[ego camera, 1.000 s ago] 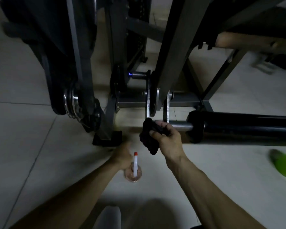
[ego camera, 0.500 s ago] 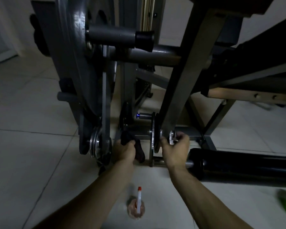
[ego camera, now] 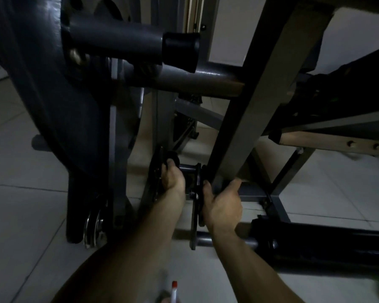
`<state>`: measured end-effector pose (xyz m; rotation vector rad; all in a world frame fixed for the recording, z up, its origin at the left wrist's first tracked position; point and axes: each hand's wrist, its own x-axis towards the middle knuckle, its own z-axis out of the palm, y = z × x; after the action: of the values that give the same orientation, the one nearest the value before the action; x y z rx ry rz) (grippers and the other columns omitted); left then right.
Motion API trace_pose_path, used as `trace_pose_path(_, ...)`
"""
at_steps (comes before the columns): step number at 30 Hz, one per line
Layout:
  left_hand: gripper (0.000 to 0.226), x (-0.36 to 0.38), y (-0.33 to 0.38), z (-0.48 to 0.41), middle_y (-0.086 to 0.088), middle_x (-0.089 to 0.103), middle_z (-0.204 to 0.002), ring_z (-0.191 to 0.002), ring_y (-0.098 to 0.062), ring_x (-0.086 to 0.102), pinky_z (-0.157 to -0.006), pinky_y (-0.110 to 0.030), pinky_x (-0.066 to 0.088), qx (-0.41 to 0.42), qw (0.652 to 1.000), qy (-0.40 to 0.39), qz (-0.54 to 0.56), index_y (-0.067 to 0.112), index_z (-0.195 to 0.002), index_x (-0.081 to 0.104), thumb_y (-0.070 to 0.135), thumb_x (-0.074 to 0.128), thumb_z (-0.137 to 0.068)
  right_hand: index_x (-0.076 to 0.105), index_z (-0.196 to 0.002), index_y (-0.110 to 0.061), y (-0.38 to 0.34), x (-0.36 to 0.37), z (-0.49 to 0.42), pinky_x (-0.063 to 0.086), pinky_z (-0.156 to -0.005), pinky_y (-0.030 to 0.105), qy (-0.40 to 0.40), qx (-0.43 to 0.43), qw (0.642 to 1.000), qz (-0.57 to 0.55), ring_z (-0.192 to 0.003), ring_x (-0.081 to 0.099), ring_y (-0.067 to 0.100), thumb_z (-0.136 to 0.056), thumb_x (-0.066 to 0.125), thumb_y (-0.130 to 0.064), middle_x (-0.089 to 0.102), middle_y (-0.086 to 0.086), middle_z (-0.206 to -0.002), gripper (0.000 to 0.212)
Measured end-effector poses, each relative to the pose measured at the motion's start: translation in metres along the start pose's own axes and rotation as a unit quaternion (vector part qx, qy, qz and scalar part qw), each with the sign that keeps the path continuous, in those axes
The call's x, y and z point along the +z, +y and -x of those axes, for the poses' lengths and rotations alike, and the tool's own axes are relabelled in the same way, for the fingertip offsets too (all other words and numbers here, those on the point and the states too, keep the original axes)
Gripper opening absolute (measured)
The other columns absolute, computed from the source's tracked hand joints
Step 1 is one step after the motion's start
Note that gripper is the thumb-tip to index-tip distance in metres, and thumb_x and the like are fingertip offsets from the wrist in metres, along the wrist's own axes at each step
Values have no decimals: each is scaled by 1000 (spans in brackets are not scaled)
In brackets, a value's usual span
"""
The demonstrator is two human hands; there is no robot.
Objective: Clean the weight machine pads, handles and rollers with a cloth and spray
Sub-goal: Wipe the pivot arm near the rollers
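The weight machine [ego camera: 53,101] fills the upper half of the frame, dim and grey. Its slanted beam [ego camera: 263,101] runs from the upper right down to the centre. A long black roller [ego camera: 328,248] lies across the lower right, just above the tiled floor [ego camera: 20,211].

At the centre, the right hand [ego camera: 222,204] is wrapped round the foot of the slanted beam, thumb on its left face. This is probably to steady the linkage while the other side is rubbed. Just left of it, the left hand [ego camera: 173,180] has its fingers curled over a bunched black cloth [ego camera: 172,159]. It presses the cloth against the short pin [ego camera: 187,168] at the pivot, a spot narrow enough to need fingertip work.

The spray bottle [ego camera: 174,290] stands on the floor at the bottom edge, between the forearms and within easy reach.
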<state>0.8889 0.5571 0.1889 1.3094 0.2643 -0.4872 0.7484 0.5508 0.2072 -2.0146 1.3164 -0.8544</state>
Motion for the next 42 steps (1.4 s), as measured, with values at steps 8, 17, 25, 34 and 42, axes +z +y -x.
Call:
trace_pose_path(8, 48, 3, -1, -25, -12, 56, -144, -132, -34, 53, -113, -49, 43, 38, 999, -12, -27, 14, -149, 49, 33, 54, -105, 39, -125, -18, 5, 3, 0, 58, -72, 50, 19, -39, 999, 2, -80, 69, 32, -94, 64, -51, 68, 7, -94, 52)
trace_pose_path(17, 47, -16, -29, -43, -20, 73, -118, -111, -40, 69, -99, -54, 54, -187, 944, -133, 239, 10, -127, 66, 46, 60, -97, 37, -126, -19, 5, 4, 1, 59, -74, 54, 19, -42, 999, 8, -81, 70, 31, -88, 56, -62, 67, 5, -93, 60)
trace_pose_path(25, 49, 3, -15, -61, -18, 74, -115, -104, -41, 71, -91, -57, 57, -186, 960, -94, 187, 10, -123, 68, 51, 55, -98, 38, -124, -19, 9, 6, 0, 59, -71, 52, 38, -62, 997, 9, -79, 69, 30, -90, 60, -59, 65, 3, -91, 56)
trace_pose_path(34, 39, 2, -14, -51, -13, 70, -123, -114, -34, 66, -100, -55, 54, -51, 995, 16, 80, 15, -129, 66, 35, 66, -95, 40, -120, -18, 11, 7, 0, 59, -67, 50, 48, -79, 996, -3, -75, 67, 28, -91, 65, -54, 63, 2, -90, 53)
trace_pose_path(42, 55, -2, -29, -46, -15, 72, -117, -107, -36, 69, -99, -53, 55, -137, 974, -99, 153, 15, -128, 63, 59, 57, -96, 38, -121, -23, 15, 7, -1, 60, -67, 49, 45, -88, 995, -4, -75, 68, 24, -88, 58, -62, 63, -2, -90, 55)
